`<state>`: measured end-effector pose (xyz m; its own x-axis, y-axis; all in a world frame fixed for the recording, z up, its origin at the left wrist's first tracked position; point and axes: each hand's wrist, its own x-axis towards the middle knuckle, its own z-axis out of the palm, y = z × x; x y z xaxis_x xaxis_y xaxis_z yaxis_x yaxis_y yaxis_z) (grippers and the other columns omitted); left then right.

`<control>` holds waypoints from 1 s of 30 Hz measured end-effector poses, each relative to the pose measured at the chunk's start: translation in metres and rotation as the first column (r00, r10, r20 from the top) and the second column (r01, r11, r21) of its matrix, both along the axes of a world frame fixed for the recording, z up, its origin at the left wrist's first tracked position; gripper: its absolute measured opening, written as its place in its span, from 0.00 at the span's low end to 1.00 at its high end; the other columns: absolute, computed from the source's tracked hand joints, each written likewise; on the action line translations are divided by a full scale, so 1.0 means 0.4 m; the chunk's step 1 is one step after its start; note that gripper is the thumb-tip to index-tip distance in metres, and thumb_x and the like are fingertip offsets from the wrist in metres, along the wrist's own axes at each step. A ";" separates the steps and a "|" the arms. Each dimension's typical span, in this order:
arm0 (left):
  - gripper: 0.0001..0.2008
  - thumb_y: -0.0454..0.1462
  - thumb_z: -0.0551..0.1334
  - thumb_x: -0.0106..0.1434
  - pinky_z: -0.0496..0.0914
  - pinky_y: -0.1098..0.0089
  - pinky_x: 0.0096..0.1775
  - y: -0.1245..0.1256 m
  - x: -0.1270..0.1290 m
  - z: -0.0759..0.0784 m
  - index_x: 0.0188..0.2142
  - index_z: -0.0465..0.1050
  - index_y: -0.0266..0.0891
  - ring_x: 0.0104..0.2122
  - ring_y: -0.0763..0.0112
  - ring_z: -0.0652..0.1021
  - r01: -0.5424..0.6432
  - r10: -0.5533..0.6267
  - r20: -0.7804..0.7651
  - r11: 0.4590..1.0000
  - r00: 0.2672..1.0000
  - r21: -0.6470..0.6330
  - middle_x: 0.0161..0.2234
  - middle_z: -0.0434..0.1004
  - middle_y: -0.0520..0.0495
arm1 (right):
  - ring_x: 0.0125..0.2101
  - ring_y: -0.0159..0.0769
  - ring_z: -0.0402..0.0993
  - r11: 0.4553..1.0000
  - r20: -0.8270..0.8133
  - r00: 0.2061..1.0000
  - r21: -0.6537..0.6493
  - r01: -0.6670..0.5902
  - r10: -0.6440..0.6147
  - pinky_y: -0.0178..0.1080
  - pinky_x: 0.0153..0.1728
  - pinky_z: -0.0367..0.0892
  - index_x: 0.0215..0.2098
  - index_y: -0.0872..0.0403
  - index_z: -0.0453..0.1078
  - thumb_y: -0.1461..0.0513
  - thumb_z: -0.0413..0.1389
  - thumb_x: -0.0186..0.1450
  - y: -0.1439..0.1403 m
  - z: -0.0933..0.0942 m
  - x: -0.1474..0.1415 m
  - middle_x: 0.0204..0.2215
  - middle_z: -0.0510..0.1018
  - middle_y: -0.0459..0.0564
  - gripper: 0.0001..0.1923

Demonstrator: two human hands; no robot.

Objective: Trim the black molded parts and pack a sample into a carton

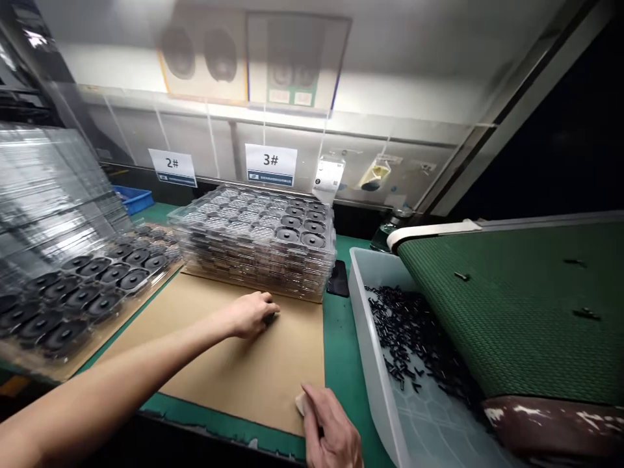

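My left hand [253, 314] reaches across the brown cardboard sheet [244, 370] and rests on it, fingers curled over something small and dark at its fingertips, just in front of a stack of clear plastic trays [258, 244] holding round black parts. My right hand [331, 429] lies at the near right corner of the cardboard, fingers bent over a small pale object [301, 404] that is mostly hidden.
A second tray of round black parts [82, 292] sits at the left under a leaning pile of empty clear trays [49, 188]. A translucent bin [370, 364] of small black pieces stands right, below a green conveyor belt [511, 305]. Labels 2# and 3# hang behind.
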<state>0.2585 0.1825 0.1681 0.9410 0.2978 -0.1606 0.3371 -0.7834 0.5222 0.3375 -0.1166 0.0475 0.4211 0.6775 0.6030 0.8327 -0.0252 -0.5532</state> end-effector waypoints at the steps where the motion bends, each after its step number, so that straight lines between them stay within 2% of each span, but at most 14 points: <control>1: 0.22 0.35 0.69 0.52 0.73 0.52 0.57 -0.020 -0.017 -0.001 0.49 0.78 0.40 0.52 0.45 0.80 -0.096 0.100 0.053 0.992 0.994 -0.077 0.50 0.78 0.36 | 0.35 0.36 0.81 1.000 -0.028 1.000 0.002 -0.010 0.010 0.34 0.36 0.77 0.55 0.50 0.74 0.63 0.51 0.78 -0.003 0.005 0.000 0.41 0.80 0.53 0.13; 3: 0.24 0.46 0.67 0.58 0.77 0.53 0.51 -0.087 -0.063 -0.010 0.51 0.72 0.38 0.46 0.49 0.82 -0.255 0.299 0.108 0.917 0.948 -0.305 0.46 0.78 0.36 | 0.34 0.34 0.81 1.000 -0.045 0.999 0.021 -0.001 0.002 0.31 0.35 0.76 0.50 0.50 0.75 0.64 0.50 0.78 -0.007 0.016 -0.002 0.42 0.79 0.53 0.12; 5: 0.27 0.57 0.59 0.65 0.79 0.58 0.43 -0.184 -0.119 -0.036 0.51 0.66 0.38 0.40 0.55 0.83 -0.332 0.446 0.093 0.775 0.890 -0.538 0.43 0.79 0.37 | 0.36 0.34 0.81 0.998 -0.018 1.000 0.067 0.000 0.001 0.31 0.36 0.76 0.50 0.50 0.76 0.66 0.49 0.77 -0.010 0.028 -0.012 0.44 0.78 0.54 0.13; 8: 0.35 0.65 0.55 0.66 0.80 0.60 0.43 -0.348 -0.219 -0.097 0.54 0.64 0.38 0.42 0.58 0.83 -0.368 0.593 0.028 0.535 0.805 -0.760 0.45 0.79 0.37 | 0.37 0.38 0.81 0.993 0.098 0.993 0.093 -0.068 0.059 0.35 0.37 0.76 0.53 0.50 0.76 0.61 0.51 0.78 -0.017 0.046 -0.060 0.46 0.78 0.57 0.13; 9: 0.39 0.67 0.58 0.64 0.80 0.62 0.43 -0.400 -0.254 -0.118 0.58 0.64 0.38 0.41 0.60 0.83 -0.374 0.660 -0.016 0.405 0.751 -0.834 0.45 0.78 0.39 | 0.36 0.39 0.80 0.990 0.154 0.982 0.070 -0.123 0.111 0.36 0.35 0.75 0.53 0.50 0.76 0.58 0.51 0.78 -0.023 0.052 -0.087 0.44 0.78 0.57 0.13; 11: 0.48 0.68 0.69 0.56 0.78 0.66 0.40 -0.490 -0.327 -0.148 0.63 0.67 0.39 0.36 0.64 0.82 -0.351 0.789 -0.169 0.063 0.591 -0.934 0.43 0.79 0.42 | 0.31 0.39 0.77 0.971 0.217 0.947 -0.014 -0.240 0.237 0.37 0.31 0.72 0.51 0.51 0.77 0.54 0.53 0.77 -0.040 0.067 -0.152 0.39 0.77 0.55 0.14; 13: 0.52 0.67 0.74 0.50 0.78 0.67 0.39 -0.557 -0.404 -0.155 0.65 0.70 0.38 0.34 0.64 0.82 -0.331 0.816 -0.309 -0.155 0.489 -0.931 0.42 0.80 0.42 | 0.29 0.36 0.72 0.941 0.091 0.938 -0.089 -0.326 0.334 0.36 0.30 0.67 0.47 0.52 0.78 0.59 0.53 0.75 -0.062 0.090 -0.223 0.35 0.74 0.53 0.11; 15: 0.51 0.67 0.73 0.52 0.80 0.63 0.41 -0.599 -0.481 -0.141 0.63 0.73 0.35 0.40 0.56 0.84 -0.381 0.796 -0.358 -0.175 0.488 -0.908 0.47 0.81 0.36 | 0.30 0.34 0.71 0.930 -0.279 0.912 -0.126 -0.346 0.302 0.35 0.33 0.65 0.41 0.54 0.78 0.62 0.52 0.74 -0.080 0.118 -0.286 0.34 0.73 0.52 0.11; 16: 0.48 0.66 0.72 0.55 0.81 0.62 0.43 -0.612 -0.518 -0.130 0.63 0.74 0.34 0.46 0.52 0.84 -0.407 0.787 -0.353 -0.143 0.505 -0.902 0.52 0.81 0.34 | 0.31 0.34 0.70 0.928 -0.518 0.824 -0.138 -0.347 0.231 0.35 0.34 0.65 0.37 0.55 0.77 0.59 0.53 0.74 -0.085 0.131 -0.312 0.33 0.72 0.52 0.13; 18: 0.42 0.61 0.72 0.60 0.80 0.61 0.52 -0.625 -0.580 -0.108 0.64 0.75 0.37 0.59 0.48 0.78 -0.434 0.787 -0.284 -0.022 0.548 -0.900 0.62 0.76 0.35 | 0.32 0.34 0.68 0.892 -0.899 0.437 -0.201 -0.404 -0.004 0.35 0.34 0.64 0.32 0.57 0.75 0.51 0.58 0.70 -0.086 0.150 -0.353 0.30 0.73 0.51 0.18; 21: 0.39 0.52 0.74 0.64 0.71 0.64 0.65 -0.635 -0.638 -0.088 0.69 0.69 0.41 0.68 0.55 0.71 -0.405 0.778 -0.163 0.126 0.607 -0.905 0.68 0.70 0.39 | 0.25 0.29 0.59 0.849 -0.980 0.050 -0.193 -0.492 -0.194 0.31 0.24 0.56 0.32 0.57 0.72 0.43 0.60 0.64 -0.084 0.163 -0.395 0.25 0.68 0.46 0.25; 24: 0.38 0.46 0.75 0.64 0.73 0.69 0.63 -0.643 -0.655 -0.080 0.70 0.68 0.43 0.64 0.58 0.75 -0.343 0.782 -0.132 0.110 0.610 -0.933 0.66 0.72 0.39 | 0.21 0.24 0.54 0.848 -0.969 -0.123 -0.124 -0.514 -0.216 0.29 0.21 0.52 0.32 0.56 0.69 0.42 0.62 0.61 -0.089 0.175 -0.421 0.23 0.64 0.42 0.26; 27: 0.32 0.41 0.77 0.61 0.75 0.76 0.57 -0.647 -0.639 -0.074 0.64 0.75 0.44 0.59 0.62 0.80 -0.280 0.824 -0.116 0.054 0.555 -0.958 0.62 0.77 0.39 | 0.20 0.24 0.56 0.854 -0.966 -0.160 -0.093 -0.512 -0.202 0.29 0.19 0.52 0.38 0.56 0.71 0.42 0.62 0.63 -0.097 0.183 -0.421 0.24 0.65 0.41 0.25; 30: 0.29 0.39 0.79 0.59 0.76 0.78 0.53 -0.645 -0.611 -0.060 0.59 0.79 0.43 0.54 0.65 0.82 -0.226 0.877 -0.124 -0.018 0.464 -0.974 0.60 0.79 0.38 | 0.23 0.26 0.65 0.891 -0.977 0.166 -0.191 -0.413 -0.132 0.30 0.23 0.61 0.54 0.56 0.72 0.50 0.60 0.67 -0.108 0.190 -0.392 0.30 0.73 0.44 0.24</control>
